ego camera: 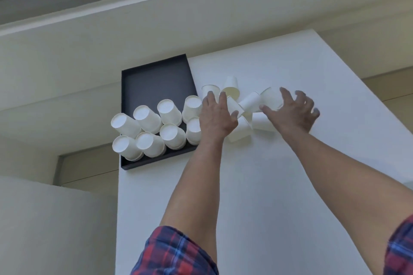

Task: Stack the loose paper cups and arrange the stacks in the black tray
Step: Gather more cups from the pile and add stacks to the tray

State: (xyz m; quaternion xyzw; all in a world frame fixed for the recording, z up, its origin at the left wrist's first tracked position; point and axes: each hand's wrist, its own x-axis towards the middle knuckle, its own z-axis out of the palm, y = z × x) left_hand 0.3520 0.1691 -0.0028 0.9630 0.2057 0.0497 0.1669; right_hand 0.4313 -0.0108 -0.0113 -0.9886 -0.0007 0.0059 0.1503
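Note:
A black tray [156, 78] lies at the left edge of a white table [257, 185]. Several stacks of white paper cups [169, 111] stand upside down in its near half, in two rows. Right of the tray lies a heap of loose white cups [251, 101], some on their sides, one [231, 87] showing its cream inside. My left hand [215, 116] hovers over the heap's left side, fingers spread, holding nothing. My right hand [292, 110] reaches over the heap's right side, fingers curled apart around a tipped cup [271, 97]; no firm grip shows.
The tray overhangs the table's left edge a little. Beyond the table runs a pale ledge [201, 18] under a window frame. A lower white surface [44, 219] sits at the left. Both forearms stretch out from plaid sleeves [174, 252].

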